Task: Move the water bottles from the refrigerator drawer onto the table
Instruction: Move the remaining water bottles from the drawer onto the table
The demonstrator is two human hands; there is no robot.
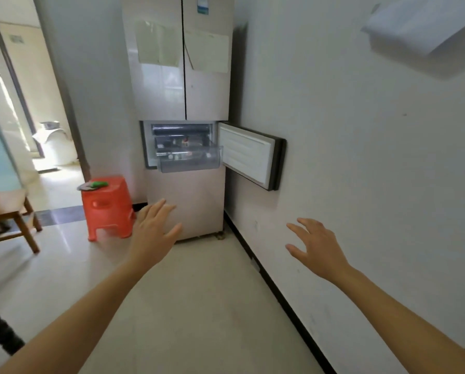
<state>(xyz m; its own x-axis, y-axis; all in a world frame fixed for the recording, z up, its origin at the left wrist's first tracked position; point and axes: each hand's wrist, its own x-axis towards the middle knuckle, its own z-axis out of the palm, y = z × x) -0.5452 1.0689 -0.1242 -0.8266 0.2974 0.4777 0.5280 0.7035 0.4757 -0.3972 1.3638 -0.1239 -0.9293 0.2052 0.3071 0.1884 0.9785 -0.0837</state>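
Both hands empty, fingers spread: left hand [155,230], right hand [316,247]. Open drawer [189,161], frame centre; bottles indistinct. Likely heavy, cold, slick; grip mid-body.

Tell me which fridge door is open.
The short door below the two tall upper doors, swung right toward the wall; those two are shut.

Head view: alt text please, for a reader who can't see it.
The left hand and right hand, both open and empty, reach toward a refrigerator whose small middle door hangs open, a clear drawer pulled out. An orange stool stands left of it.
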